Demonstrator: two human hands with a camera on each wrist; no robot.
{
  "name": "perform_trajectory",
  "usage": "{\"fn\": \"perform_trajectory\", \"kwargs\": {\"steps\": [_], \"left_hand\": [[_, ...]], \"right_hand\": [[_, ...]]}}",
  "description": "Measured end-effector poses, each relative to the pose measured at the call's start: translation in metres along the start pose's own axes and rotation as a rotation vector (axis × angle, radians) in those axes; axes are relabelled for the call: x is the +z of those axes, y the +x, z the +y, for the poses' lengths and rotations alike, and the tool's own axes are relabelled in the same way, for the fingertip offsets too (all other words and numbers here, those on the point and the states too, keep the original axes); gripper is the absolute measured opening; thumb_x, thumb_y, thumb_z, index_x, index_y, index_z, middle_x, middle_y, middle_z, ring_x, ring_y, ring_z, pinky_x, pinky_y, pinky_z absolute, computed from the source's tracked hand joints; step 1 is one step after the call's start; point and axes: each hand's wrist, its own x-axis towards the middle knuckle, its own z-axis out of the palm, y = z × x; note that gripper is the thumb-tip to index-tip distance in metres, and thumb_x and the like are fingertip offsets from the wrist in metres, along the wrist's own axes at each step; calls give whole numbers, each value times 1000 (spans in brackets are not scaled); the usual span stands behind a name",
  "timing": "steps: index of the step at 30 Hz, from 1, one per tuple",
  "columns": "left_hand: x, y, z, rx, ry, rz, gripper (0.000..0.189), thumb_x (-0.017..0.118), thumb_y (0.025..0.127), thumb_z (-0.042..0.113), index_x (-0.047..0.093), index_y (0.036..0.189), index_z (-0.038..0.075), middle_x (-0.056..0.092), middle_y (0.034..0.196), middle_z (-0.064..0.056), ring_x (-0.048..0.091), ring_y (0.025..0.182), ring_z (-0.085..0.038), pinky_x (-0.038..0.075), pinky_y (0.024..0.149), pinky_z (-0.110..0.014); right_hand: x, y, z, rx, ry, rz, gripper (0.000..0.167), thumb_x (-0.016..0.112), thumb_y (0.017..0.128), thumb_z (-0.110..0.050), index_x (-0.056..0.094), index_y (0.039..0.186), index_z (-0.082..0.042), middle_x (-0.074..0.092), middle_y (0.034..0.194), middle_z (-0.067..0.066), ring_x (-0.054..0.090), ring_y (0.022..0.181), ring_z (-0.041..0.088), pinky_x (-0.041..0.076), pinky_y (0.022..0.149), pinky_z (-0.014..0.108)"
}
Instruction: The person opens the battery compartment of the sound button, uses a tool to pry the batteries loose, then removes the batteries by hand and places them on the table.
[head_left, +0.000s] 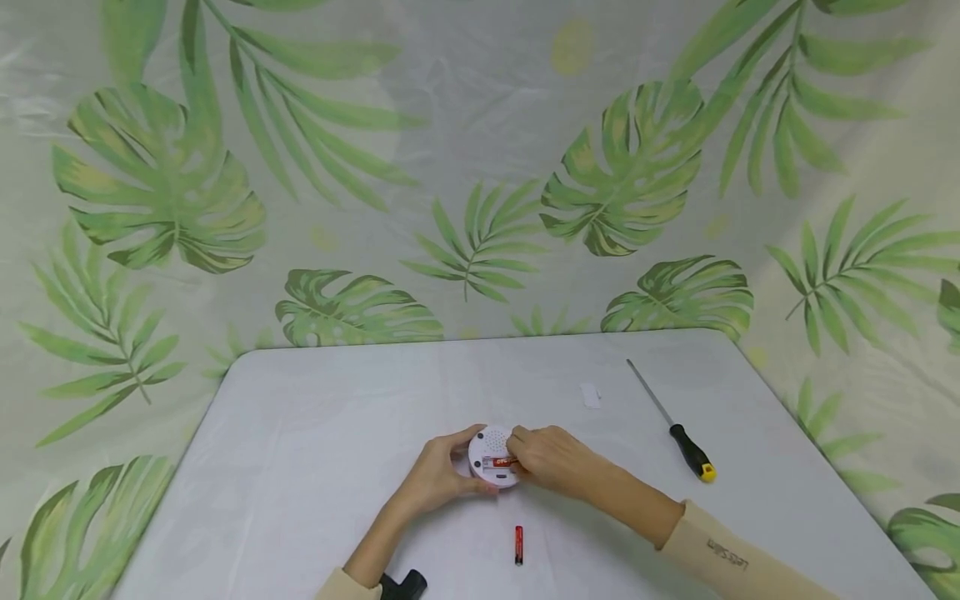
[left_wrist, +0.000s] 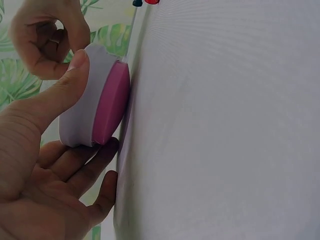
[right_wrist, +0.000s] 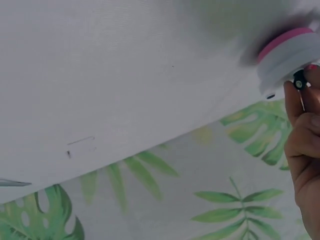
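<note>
A round white device (head_left: 492, 438) with a pink underside (left_wrist: 112, 102) rests on the table, its perforated back and battery compartment facing up. My left hand (head_left: 435, 477) grips it from the left, thumb on the near side and fingers round the far side. At the compartment, my right hand (head_left: 551, 458) pinches a red battery (head_left: 501, 462), which lies across the slot. The battery's dark end (right_wrist: 299, 81) shows between the right fingertips in the right wrist view. A second red battery (head_left: 519, 546) with a black end lies on the table just nearer than the device.
A small white cover (head_left: 591, 396) lies farther back, right of the device. To its right is a screwdriver (head_left: 690, 452) with a black and yellow handle. A black object (head_left: 405, 585) sits by the left forearm. Leaf-patterned cloth (head_left: 480, 167) hangs behind the white table (head_left: 322, 408).
</note>
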Motion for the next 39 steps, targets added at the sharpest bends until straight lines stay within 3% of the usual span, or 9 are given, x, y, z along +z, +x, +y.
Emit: {"fn": "perform_trajectory", "kwargs": {"steps": [6, 10, 14, 18, 20, 22, 32, 36, 39], "left_hand": [[1, 0, 1, -16, -20, 7, 92, 97, 70, 29, 55, 149, 8, 67, 140, -10, 65, 127, -28, 48, 109, -53], [2, -1, 1, -17, -11, 21, 92, 97, 68, 29, 57, 148, 9, 70, 137, -9, 67, 123, -27, 49, 108, -51], [1, -1, 0, -29, 3, 29, 91, 98, 68, 31, 58, 147, 11, 71, 134, -6, 67, 117, -22, 51, 105, -43], [1, -1, -1, -42, 10, 27, 91, 97, 68, 33, 58, 147, 11, 71, 134, -6, 67, 117, -21, 51, 105, -43], [1, -2, -2, -47, 13, 25, 92, 97, 68, 34, 58, 147, 11, 72, 132, -6, 68, 117, -20, 50, 106, -44], [2, -3, -2, -52, 13, 24, 92, 97, 68, 34, 57, 148, 11, 72, 132, -5, 68, 116, -20, 50, 106, -43], [2, -4, -1, -56, -13, 10, 91, 97, 69, 31, 57, 148, 12, 71, 134, -4, 66, 117, -22, 49, 106, -41], [1, -3, -1, -53, -12, 7, 90, 97, 69, 31, 57, 148, 11, 71, 134, -5, 66, 117, -22, 50, 104, -37], [0, -2, -2, -57, -11, 4, 91, 97, 69, 33, 57, 148, 12, 71, 134, -4, 66, 115, -19, 50, 103, -33]], "right_hand": [[-4, -16, 16, 34, 147, 18, 12, 83, 83, -7, 72, 88, -10, 62, 81, -3, 51, 61, 1, 42, 56, 10], [-5, -37, 42, 131, 165, 111, 10, 84, 83, -8, 76, 87, -12, 66, 83, -3, 58, 62, 4, 45, 55, 14], [-2, -67, 98, 457, 146, 189, 7, 83, 85, -11, 76, 85, -9, 70, 81, 1, 65, 64, 14, 48, 51, 26], [5, -109, 165, 899, 245, 127, 15, 72, 91, -15, 77, 89, -1, 76, 84, 13, 69, 69, 27, 50, 50, 37], [12, -129, 191, 1051, 285, 87, 21, 67, 93, -17, 78, 91, 0, 77, 85, 16, 68, 68, 28, 48, 50, 38], [19, -145, 209, 1134, 297, 52, 24, 64, 93, -18, 78, 93, 1, 77, 85, 18, 66, 65, 27, 48, 49, 39], [40, -168, 230, 1252, 316, -62, 28, 58, 88, -16, 78, 90, 3, 73, 83, 21, 62, 64, 27, 45, 50, 39], [42, -168, 230, 1247, 300, -92, 27, 56, 87, -16, 70, 72, 1, 64, 67, 14, 55, 59, 24, 42, 49, 38], [32, -158, 218, 1183, 242, -83, 31, 59, 92, -18, 60, 65, -2, 57, 65, 12, 53, 59, 25, 41, 47, 39]]}}
